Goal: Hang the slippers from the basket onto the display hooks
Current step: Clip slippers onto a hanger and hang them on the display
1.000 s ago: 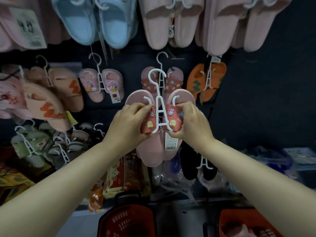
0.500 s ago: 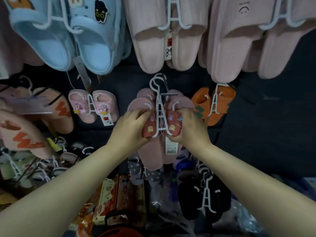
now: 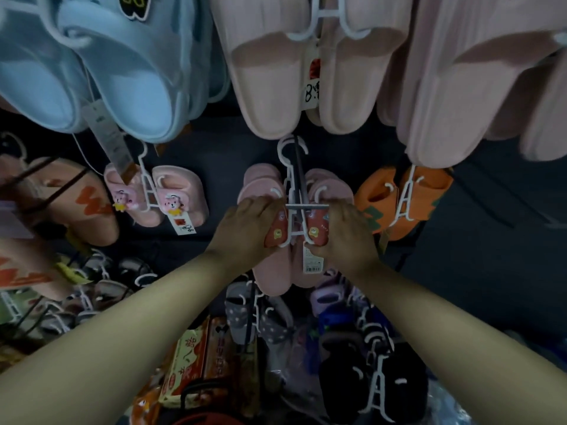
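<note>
- Hung above: large pale pink slippers (image 3: 310, 72), with blue slippers (image 3: 92, 72) to their left.
- Gripped the small pink slippers (image 3: 276, 268) at mid-wall from both sides: left hand (image 3: 245, 228) and right hand (image 3: 346, 234), fingers closed on the straps.
- Sat at the display hook (image 3: 299, 176): white hanger (image 3: 291, 179).

Blue slippers (image 3: 92, 65) cut off above
</note>
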`<action>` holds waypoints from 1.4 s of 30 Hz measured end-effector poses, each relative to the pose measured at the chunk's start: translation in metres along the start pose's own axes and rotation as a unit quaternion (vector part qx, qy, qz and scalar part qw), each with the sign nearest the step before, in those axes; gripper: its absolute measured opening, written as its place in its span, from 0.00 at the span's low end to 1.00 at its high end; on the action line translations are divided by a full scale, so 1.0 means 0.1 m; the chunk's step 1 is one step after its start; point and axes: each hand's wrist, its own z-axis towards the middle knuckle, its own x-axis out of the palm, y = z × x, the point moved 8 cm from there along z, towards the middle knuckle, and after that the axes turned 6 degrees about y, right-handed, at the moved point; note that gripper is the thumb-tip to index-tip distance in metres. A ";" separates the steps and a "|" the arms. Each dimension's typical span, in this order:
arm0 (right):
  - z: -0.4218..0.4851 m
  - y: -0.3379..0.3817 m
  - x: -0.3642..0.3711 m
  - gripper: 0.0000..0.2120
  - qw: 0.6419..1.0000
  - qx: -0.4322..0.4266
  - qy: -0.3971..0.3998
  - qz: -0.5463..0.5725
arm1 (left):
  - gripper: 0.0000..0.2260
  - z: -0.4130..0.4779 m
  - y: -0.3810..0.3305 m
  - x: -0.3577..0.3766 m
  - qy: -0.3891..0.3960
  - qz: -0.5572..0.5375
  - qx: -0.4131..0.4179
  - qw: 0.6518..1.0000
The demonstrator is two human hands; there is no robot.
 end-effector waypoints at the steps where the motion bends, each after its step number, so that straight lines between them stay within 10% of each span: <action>1: 0.00 -0.02 0.04 0.39 1.000 -0.001 0.000 -0.015 | 0.35 0.01 0.00 0.03 -0.003 0.016 0.008 1.000; 13: -0.09 -0.05 0.46 0.43 0.996 0.015 0.071 -0.044 | 0.49 -0.06 0.10 0.42 0.037 0.041 0.025 0.998; 30: -0.36 0.10 0.13 0.30 0.992 0.066 0.105 0.018 | 0.32 -0.28 0.06 0.35 0.121 -0.058 -0.035 0.990; 42: -1.12 1.13 -0.53 0.23 0.993 0.070 0.092 -0.011 | 0.17 -1.22 -0.25 -0.57 0.003 -0.142 -0.003 0.990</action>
